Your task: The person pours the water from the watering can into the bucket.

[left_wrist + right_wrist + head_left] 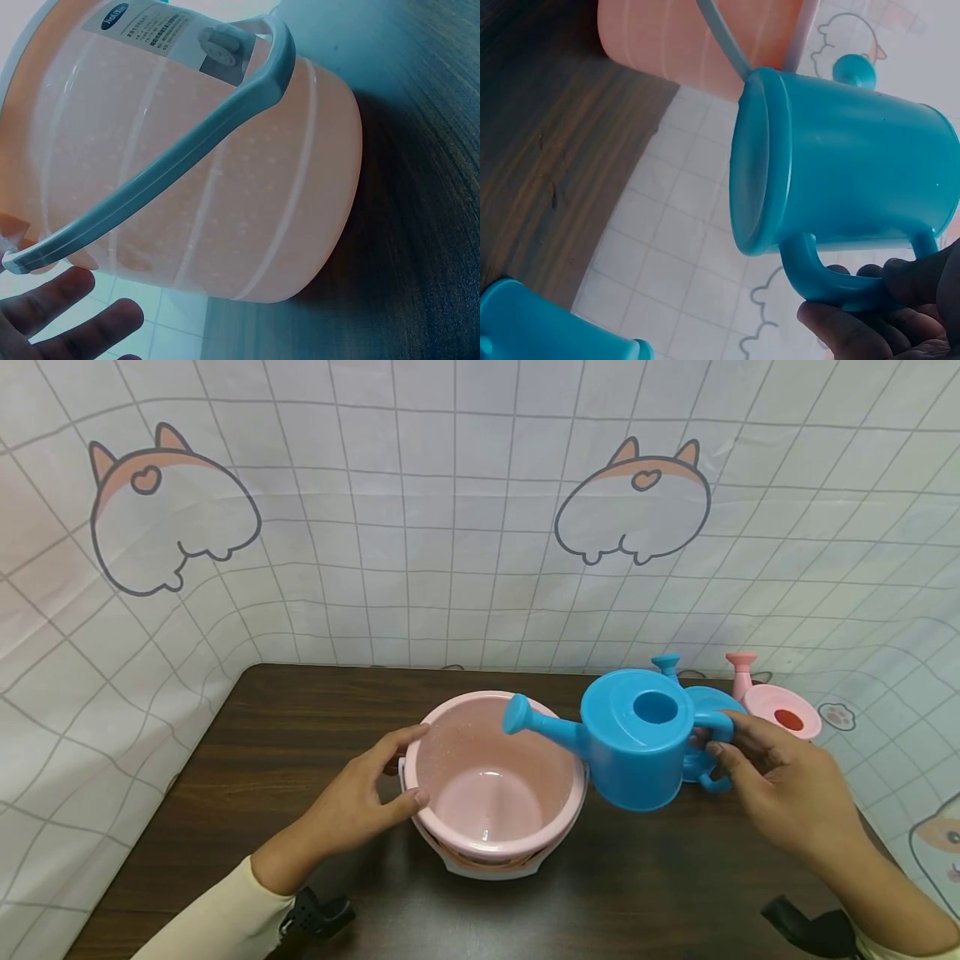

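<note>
A pink bucket (487,852) with a white handle (157,176) stands on the dark wood table. My left hand (360,789) rests at its left side, thumb and forefinger spread and touching the rim. In the left wrist view, other fingers (97,326) stretch out beside the bucket wall. My right hand (787,777) grips the handle of a blue watering can (637,760), held up at the bucket's right edge. The can's spout reaches over the bucket opening. From the right wrist, the can's base and its curved handle show, fingers wrapped round the handle.
Behind the raised can, a second blue watering can (712,700) stands at the table's back right. A pink watering can (795,700) is beside it, partly hidden by my right hand. A white grid-patterned curtain (450,527) hangs behind the table (300,735).
</note>
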Motion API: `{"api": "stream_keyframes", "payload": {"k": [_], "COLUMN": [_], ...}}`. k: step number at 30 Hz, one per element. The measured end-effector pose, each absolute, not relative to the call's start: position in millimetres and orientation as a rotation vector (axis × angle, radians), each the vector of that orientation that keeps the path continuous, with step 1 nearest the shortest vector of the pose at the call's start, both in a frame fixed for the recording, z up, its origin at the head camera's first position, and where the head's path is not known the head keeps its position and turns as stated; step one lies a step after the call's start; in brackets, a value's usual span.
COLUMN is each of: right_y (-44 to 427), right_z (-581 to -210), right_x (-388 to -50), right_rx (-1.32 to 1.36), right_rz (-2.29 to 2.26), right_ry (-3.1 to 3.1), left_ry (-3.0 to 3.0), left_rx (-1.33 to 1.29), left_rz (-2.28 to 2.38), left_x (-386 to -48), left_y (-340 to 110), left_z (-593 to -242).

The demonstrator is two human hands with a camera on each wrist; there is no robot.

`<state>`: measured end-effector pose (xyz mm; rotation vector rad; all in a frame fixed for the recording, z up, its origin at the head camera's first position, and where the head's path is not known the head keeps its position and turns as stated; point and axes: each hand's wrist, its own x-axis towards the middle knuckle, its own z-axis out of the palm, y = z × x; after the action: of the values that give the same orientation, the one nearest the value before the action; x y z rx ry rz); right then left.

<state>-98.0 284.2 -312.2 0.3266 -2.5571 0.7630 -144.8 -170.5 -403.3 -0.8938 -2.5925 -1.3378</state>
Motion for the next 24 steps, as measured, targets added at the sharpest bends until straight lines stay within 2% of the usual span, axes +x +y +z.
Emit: {"api": "stream_keyframes", "payload": {"k": [24], "right_y": [283.0], "right_z": [-289.9], "right_x": [-114.1], "right_rx": [0.616], "right_rz": [0.687], "right_ry": [-2.582], "left_ry": [-2.593], "left_rx": [-0.896], "left_rz": [-1.371], "left_x": [-144.6], "left_y": [-170.6], "left_z": [-404.0]}}
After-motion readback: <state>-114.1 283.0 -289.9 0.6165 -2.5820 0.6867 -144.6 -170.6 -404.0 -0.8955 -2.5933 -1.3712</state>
